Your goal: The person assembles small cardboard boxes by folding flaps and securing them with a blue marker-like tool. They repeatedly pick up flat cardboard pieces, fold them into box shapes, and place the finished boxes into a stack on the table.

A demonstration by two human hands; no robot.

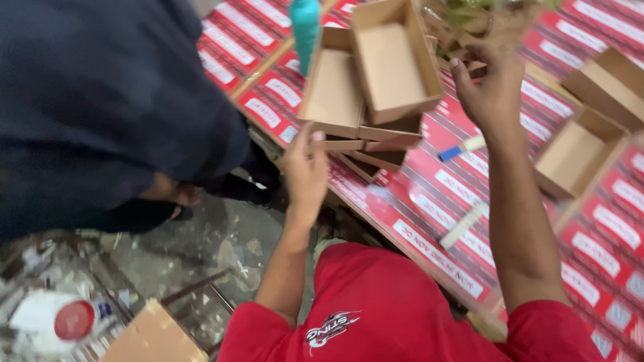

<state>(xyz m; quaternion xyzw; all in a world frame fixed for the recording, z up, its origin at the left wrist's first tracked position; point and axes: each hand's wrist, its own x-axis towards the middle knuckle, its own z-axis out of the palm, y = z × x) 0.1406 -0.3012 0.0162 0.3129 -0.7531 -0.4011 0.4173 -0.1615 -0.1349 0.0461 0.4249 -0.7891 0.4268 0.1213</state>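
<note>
A stack of open brown cardboard boxes stands tilted at the near edge of a table covered with red and white printed sheets. My left hand reaches up to the stack's lower left corner, its thumb and fingertips pinched on the edge of a lower box. My right hand is raised to the right of the stack, fingers curled up into blurred cardboard pieces; whether it grips them is unclear.
A person in dark clothing bends over at the left. A teal bottle stands behind the stack. Two more open boxes, a blue and white tool and a white strip lie on the table. Debris covers the floor.
</note>
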